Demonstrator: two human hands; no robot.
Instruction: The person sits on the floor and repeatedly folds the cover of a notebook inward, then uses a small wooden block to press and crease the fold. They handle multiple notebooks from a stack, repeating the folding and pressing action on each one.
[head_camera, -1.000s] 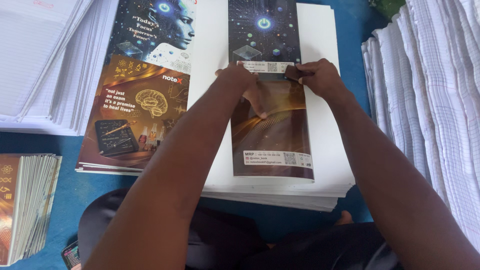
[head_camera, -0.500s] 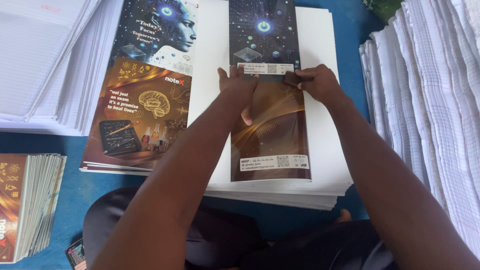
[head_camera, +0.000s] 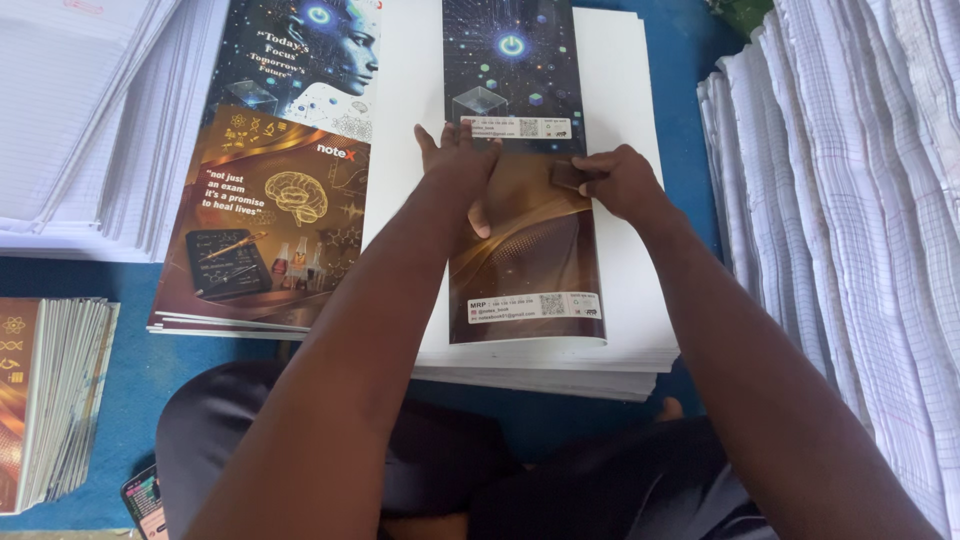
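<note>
A long printed cover sheet (head_camera: 525, 270), dark blue at the top and brown-gold at the bottom, lies folded on a stack of white sheets (head_camera: 630, 330). My left hand (head_camera: 462, 165) presses flat on the sheet's middle, fingers spread. My right hand (head_camera: 612, 182) grips a small dark brown block (head_camera: 566, 175) and holds it against the sheet beside my left hand.
A pile of printed covers (head_camera: 275, 190) lies to the left. Stacks of ruled white paper stand at the far left (head_camera: 85, 120) and along the right (head_camera: 850, 220). Finished notebooks (head_camera: 50, 400) sit at lower left, a phone (head_camera: 145, 500) near my knee, on a blue mat (head_camera: 150, 370).
Both hands have shifted slightly down and toward the sheet's middle, the right hand sliding the block along it. The view has moved in a little closer.
</note>
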